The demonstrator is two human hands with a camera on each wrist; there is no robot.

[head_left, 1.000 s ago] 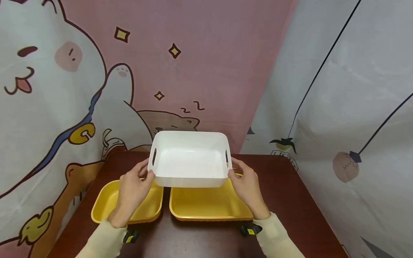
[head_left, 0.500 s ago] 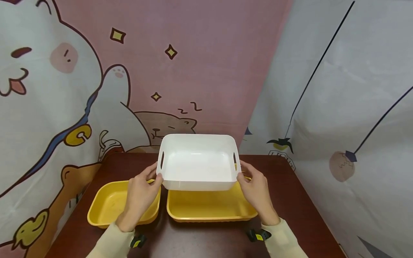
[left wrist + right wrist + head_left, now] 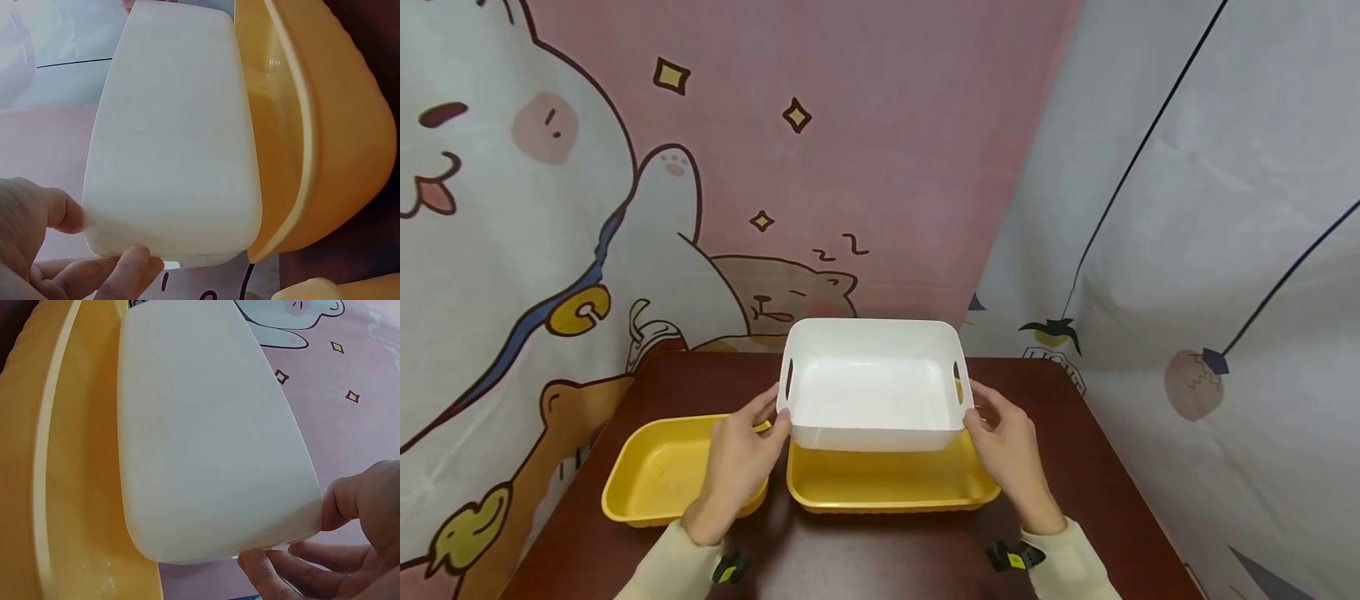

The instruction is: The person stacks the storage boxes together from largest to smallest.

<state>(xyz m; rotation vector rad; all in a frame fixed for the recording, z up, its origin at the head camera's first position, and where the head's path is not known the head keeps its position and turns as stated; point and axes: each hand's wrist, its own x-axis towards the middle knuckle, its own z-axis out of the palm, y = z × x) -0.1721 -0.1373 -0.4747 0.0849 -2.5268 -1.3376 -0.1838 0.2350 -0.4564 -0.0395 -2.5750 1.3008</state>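
Observation:
A white plastic basket [image 3: 876, 383] with a slot handle in each short side is held up, tilted so its inside faces me. My left hand [image 3: 741, 458] grips its left end, thumb at the near corner and fingers along the side. The right hand [image 3: 1011, 454] grips the opposite end the same way. Below and partly behind the basket lies a wide yellow tray [image 3: 891, 483]. In the left wrist view the basket's outer face [image 3: 172, 131] shows, with the yellow tray [image 3: 337, 125] beside it. The right wrist view shows the basket [image 3: 209, 437] and my right fingers at its edge.
A smaller yellow tray [image 3: 655, 467] sits at the left on the dark brown table [image 3: 850, 558], partly covered by my left hand. Behind the table hangs a printed cloth [image 3: 887, 150] with cartoon animals. A black device [image 3: 730, 568] is on each wrist.
Both hands have carried the white basket to the right and slightly down in the head view, keeping the same grip. The yellow trays stay on the table while the view shifts slightly.

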